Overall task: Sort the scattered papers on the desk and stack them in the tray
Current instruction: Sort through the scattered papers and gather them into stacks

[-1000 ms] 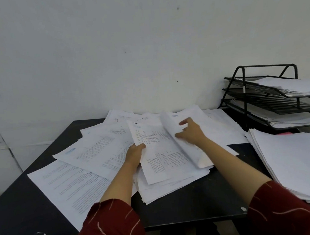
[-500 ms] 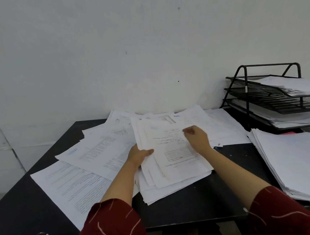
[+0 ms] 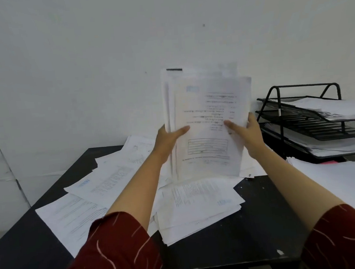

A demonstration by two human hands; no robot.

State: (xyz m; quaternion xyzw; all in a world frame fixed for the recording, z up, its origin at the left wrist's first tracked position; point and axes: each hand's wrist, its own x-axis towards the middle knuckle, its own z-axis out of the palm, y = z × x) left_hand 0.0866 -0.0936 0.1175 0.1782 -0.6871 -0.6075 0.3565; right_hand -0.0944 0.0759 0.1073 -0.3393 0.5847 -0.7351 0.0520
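Sheaf held upright above desk, long axis vertical, print upside down. Left hand grips left edge, thumb across front; right hand grips right edge likewise. Both forearms raised, near parallel. Tray just right of sheaf, right hand nearer. Loose papers below. Judged: squaring up before stacking rightward.

I see thin matt white paper sheets, printed in black. The desk looks matt black and speckled, and the tray is black wire metal. My sleeves are dark red cloth.
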